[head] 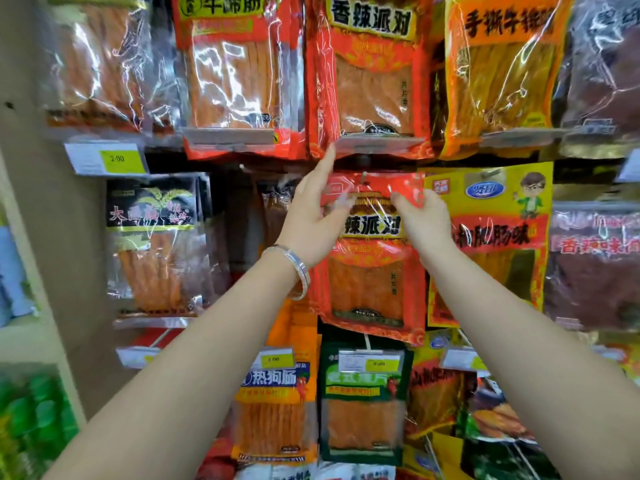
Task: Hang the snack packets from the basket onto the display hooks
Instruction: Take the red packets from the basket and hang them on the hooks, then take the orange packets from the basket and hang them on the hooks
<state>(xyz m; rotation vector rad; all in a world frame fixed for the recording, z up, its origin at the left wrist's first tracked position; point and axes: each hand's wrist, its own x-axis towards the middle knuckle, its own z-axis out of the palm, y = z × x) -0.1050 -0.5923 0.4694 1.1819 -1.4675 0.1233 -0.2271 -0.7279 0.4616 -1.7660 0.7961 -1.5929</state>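
Note:
A red snack packet (372, 271) with a clear window hangs in the middle of the display wall. Its top hole sits at a metal hook (364, 177). My left hand (317, 216) grips the packet's upper left corner, its forefinger pointing up to the packets above. My right hand (424, 218) pinches the upper right part of the same packet. A silver bangle is on my left wrist. The basket is out of view.
Rows of hanging packets surround it: a matching red packet (374, 74) above, a yellow packet (491, 237) to the right, a green packet (363, 403) and an orange packet (277, 407) below. Yellow price tags (116, 158) stick out on hook ends. A beige post (38, 202) stands left.

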